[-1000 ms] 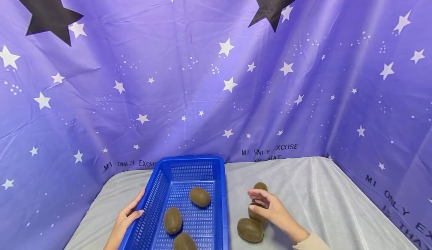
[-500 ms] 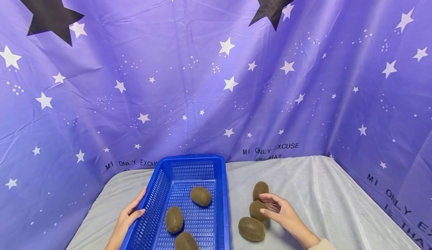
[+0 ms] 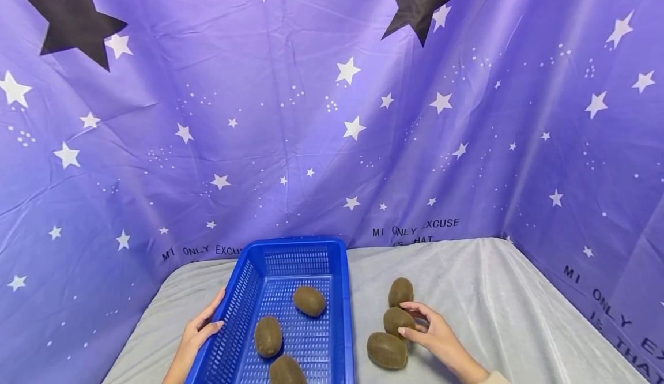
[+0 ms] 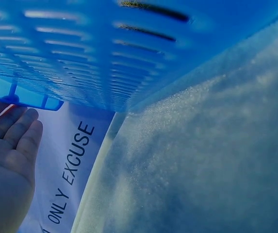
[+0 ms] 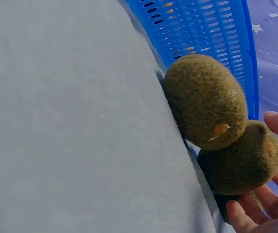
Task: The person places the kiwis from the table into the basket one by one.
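My left hand [image 3: 196, 332] rests against the left rim of a blue plastic basket [image 3: 349, 315], fingers fairly straight. In the left wrist view the fingertips [image 4: 28, 127] touch the underside of that rim. Inside the basket lie three brown kiwis, one being the far kiwi [image 3: 309, 301]. Right of the basket, more kiwis lie in a row on the cloth. My right hand [image 3: 438, 338] has thumb and fingers around the middle kiwi [image 3: 398, 322], which still sits on the cloth. Beyond it is another kiwi [image 3: 401, 292]; nearer is a larger-looking kiwi [image 3: 387, 350].
A grey cloth [image 3: 493, 303] covers the table. Behind it hangs a purple curtain [image 3: 290, 113] with stars and printed letters, closing in the back and both sides. The basket's near end runs out of the head view.
My right hand has come down from above the row to the right side of the middle kiwi, its fingers now around it. The left hand keeps its place on the basket.
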A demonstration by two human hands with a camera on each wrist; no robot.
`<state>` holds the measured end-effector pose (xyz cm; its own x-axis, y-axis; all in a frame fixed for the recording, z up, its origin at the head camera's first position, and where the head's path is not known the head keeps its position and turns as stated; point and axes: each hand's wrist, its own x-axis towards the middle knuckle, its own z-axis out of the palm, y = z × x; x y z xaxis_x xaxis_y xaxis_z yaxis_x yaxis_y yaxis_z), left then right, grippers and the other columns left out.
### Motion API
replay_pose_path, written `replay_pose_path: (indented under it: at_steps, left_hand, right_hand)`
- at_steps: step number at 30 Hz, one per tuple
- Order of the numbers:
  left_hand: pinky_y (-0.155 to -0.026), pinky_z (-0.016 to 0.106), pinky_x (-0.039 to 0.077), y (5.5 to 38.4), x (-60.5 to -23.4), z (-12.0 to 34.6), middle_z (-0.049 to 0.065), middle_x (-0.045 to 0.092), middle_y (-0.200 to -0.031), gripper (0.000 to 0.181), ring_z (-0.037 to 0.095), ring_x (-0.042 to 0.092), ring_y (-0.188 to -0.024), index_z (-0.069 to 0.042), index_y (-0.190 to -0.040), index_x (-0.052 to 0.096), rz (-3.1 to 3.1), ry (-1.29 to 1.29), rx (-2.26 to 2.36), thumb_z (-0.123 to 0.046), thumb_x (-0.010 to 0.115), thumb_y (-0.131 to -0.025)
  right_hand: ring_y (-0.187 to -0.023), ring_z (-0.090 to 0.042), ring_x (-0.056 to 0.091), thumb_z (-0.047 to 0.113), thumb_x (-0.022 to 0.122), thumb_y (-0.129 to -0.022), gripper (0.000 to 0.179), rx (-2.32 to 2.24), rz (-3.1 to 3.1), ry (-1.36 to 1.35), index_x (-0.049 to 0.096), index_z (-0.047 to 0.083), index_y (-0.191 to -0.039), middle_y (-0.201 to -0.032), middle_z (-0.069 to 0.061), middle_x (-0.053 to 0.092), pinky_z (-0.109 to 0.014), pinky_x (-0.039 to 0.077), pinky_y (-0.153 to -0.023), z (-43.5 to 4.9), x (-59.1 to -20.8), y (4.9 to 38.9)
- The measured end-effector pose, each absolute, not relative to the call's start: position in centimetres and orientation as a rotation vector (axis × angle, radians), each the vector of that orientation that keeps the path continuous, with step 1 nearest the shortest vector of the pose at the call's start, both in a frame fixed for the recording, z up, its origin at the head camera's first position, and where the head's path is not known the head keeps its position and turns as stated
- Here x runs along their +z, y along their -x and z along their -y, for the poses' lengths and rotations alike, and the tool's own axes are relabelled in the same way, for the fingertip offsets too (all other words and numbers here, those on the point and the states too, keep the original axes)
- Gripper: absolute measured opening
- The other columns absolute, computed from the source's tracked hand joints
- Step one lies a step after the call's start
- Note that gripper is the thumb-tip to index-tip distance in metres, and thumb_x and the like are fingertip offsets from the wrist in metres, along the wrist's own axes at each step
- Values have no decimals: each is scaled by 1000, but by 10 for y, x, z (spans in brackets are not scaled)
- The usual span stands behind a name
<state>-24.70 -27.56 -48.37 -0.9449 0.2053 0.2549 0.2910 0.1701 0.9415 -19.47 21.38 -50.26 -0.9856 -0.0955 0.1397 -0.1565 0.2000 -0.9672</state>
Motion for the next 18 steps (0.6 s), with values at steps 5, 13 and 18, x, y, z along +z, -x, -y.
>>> replay_pose_path:
  at_steps: [5,13,18]
  left_hand:
    - [-86,14,44,246,-484,274,-27,38,-136,57,-12,43,-116,1,-146,28,2349,463,-1949,-5,48,-93]
    - [-87,11,41,247,-484,274,-25,38,-138,55,-14,41,-117,3,-145,29,2339,474,-1932,-4,48,-94]
    - [-88,9,40,247,-485,275,-25,38,-138,55,-15,39,-118,3,-145,30,2355,476,-1898,-5,48,-93]
  right_hand:
    - [-101,-5,56,12,71,-82,52,1927,2446,-181,51,-6,-126,-120,-18,57,-19,45,-85,-212,-505,195]
    - [-101,-15,55,13,74,-79,49,1879,2430,-114,55,-1,-122,-116,-14,59,-23,44,-82,-207,-505,195]
    - [-97,-15,56,11,76,-76,46,1877,2403,-31,59,1,-118,-112,-11,61,-24,43,-84,-204,-506,196]
